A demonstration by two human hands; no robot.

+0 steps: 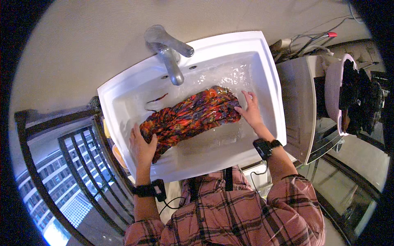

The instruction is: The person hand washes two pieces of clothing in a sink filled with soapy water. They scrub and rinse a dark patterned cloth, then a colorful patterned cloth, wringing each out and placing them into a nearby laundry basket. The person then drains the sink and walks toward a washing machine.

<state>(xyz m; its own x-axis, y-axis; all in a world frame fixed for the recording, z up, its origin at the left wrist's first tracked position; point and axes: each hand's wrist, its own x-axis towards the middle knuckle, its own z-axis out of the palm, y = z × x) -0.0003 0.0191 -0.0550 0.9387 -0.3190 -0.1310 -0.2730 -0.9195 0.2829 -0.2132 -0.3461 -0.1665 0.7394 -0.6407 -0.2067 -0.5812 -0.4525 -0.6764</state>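
A wet, bunched cloth (194, 115) with a red, orange and dark multicoloured pattern lies in a long roll across the white sink basin (212, 153). At its left end is my left hand (143, 146), thumb against the fabric and fingers spread along the outer side. My right hand (250, 112) is at the other end. Its thumb touches the cloth while its fingers stand apart over the basin. Water glints behind the roll. A thin dark strand or strip (158, 99) lies apart on the basin floor, below the faucet (174, 69).
Dark metal railings (83, 166) stand left of the sink, with buildings beyond. To the right is a white appliance (295, 107), with a pale basin (334, 92) of dark fabric by it. Cables (311, 40) hang along the wall. Each wrist wears a wired black device (263, 148).
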